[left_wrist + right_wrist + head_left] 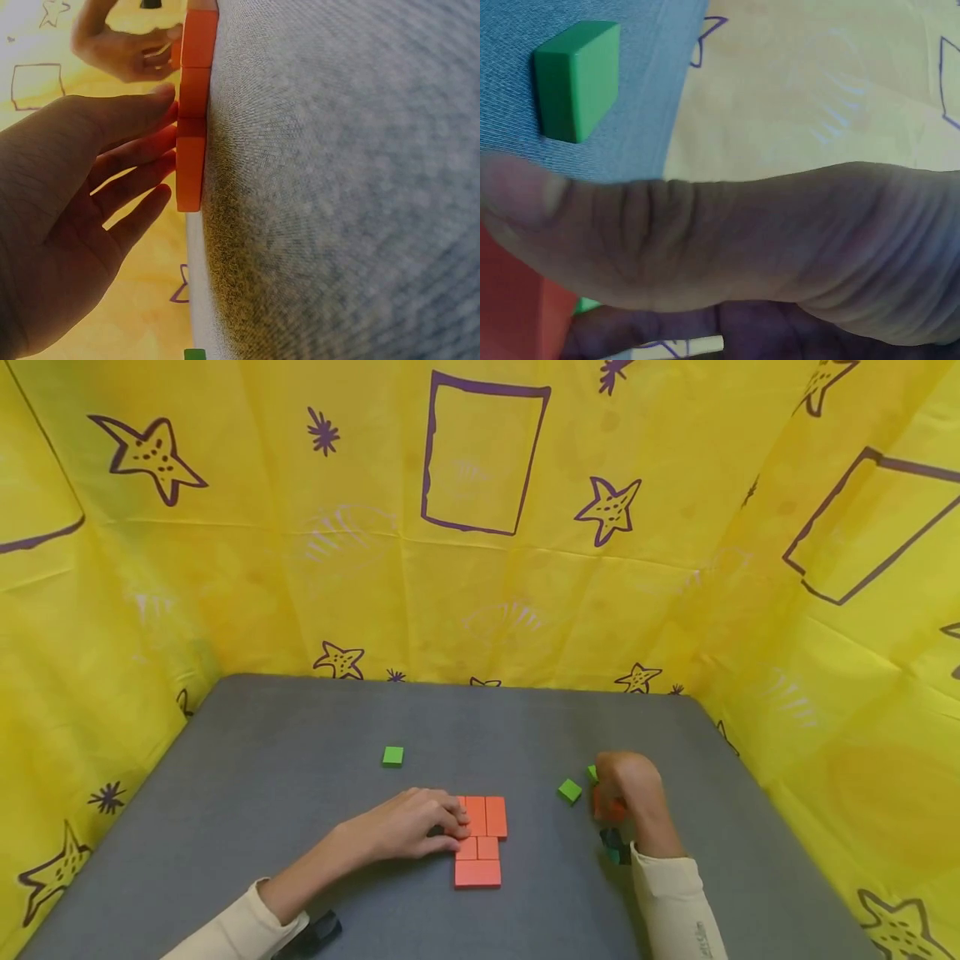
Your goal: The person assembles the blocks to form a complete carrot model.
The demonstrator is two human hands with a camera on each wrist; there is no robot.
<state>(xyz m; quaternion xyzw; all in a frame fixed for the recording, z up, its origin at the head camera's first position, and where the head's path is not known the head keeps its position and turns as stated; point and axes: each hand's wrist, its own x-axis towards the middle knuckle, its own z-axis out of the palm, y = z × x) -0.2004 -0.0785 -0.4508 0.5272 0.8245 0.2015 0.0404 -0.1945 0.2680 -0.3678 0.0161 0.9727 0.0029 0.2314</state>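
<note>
Orange blocks lie flat and close together on the grey table, with a wide block at the near end and long ones at the far end. My left hand rests its fingertips along their left side, fingers extended; the left wrist view shows the fingertips at the orange blocks. Off to the right, my right hand grips a separate orange block between thumb and fingers. That block is partly hidden by the hand in the head view.
One green block lies beyond my left hand. Another green block sits left of my right hand, and a third green block is partly behind it. Yellow patterned cloth walls the table at the back and sides.
</note>
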